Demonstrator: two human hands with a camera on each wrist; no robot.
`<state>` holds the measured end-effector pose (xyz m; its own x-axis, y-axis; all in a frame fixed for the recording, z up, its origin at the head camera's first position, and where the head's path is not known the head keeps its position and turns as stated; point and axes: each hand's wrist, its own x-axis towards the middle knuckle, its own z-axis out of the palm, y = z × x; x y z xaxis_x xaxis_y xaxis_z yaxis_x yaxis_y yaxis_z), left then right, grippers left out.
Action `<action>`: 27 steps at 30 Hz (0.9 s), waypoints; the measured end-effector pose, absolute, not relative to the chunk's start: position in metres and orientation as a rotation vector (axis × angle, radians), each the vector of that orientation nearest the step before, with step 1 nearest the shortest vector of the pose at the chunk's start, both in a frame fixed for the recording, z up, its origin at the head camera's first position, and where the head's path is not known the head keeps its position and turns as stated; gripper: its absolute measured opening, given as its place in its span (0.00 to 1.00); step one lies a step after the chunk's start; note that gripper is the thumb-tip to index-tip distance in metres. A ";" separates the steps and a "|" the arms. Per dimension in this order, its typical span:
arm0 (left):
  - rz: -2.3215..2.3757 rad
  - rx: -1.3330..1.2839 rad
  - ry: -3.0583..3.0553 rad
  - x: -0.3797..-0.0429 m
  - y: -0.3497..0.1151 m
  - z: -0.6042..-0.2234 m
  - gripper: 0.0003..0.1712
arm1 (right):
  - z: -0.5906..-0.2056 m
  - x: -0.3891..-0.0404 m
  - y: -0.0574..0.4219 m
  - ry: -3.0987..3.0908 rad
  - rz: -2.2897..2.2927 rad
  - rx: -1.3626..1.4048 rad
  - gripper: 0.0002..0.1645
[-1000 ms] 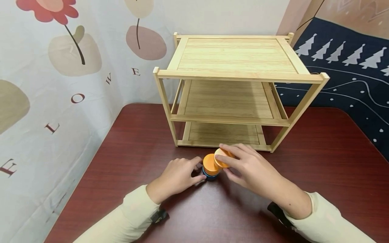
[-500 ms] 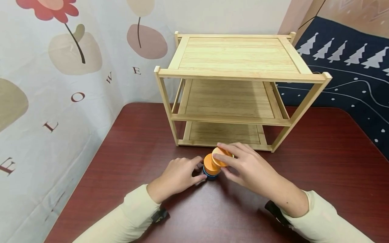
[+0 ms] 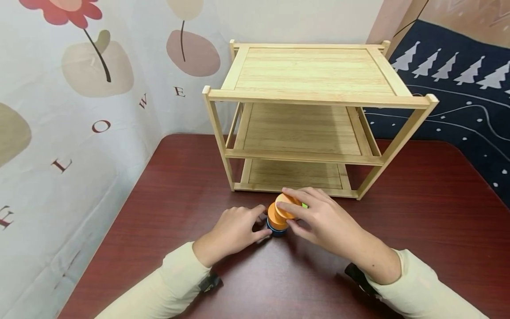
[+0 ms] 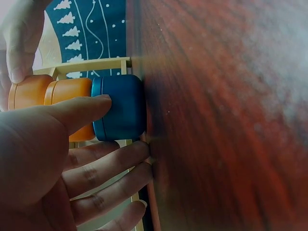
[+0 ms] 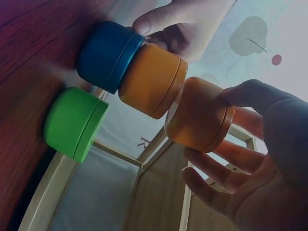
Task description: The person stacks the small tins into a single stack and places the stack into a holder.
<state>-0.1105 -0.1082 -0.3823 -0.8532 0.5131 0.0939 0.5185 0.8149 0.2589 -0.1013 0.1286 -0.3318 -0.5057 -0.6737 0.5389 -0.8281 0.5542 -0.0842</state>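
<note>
While the right hand [image 3: 318, 212] pinches the top orange jar [image 5: 199, 115] between its thumb and spread fingers, the left hand [image 3: 233, 232] holds the blue jar [image 4: 122, 108] low down. The left thumb presses on one side of it, and the other fingers spread around the other side. The blue jar stands on the red-brown table [image 3: 255, 283], with the lower orange jar [image 5: 151, 79] sitting on it. The top orange jar is up over that one, a bit tipped and off to the side; I cannot tell if they touch all the way. A green jar [image 5: 72, 122] stands near the blue jar, close to the wooden shelf [image 3: 307, 71].

Big letters run up the white cloth [image 3: 131, 146] on the left: F, L, O, W, E. A red flower [image 3: 65, 11] is above them. White trees [image 3: 422, 64] are on the dark blue cloth [image 3: 458, 133].
</note>
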 end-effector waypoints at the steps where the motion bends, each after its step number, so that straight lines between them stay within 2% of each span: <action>1: -0.429 -0.846 -2.974 -0.111 -0.108 -0.382 0.26 | -0.332 -0.101 0.128 -2.341 0.466 1.215 0.26; 27: -0.428 -0.840 -2.993 -0.110 -0.108 -0.380 0.26 | -0.332 -0.101 0.120 -2.381 0.495 1.204 0.27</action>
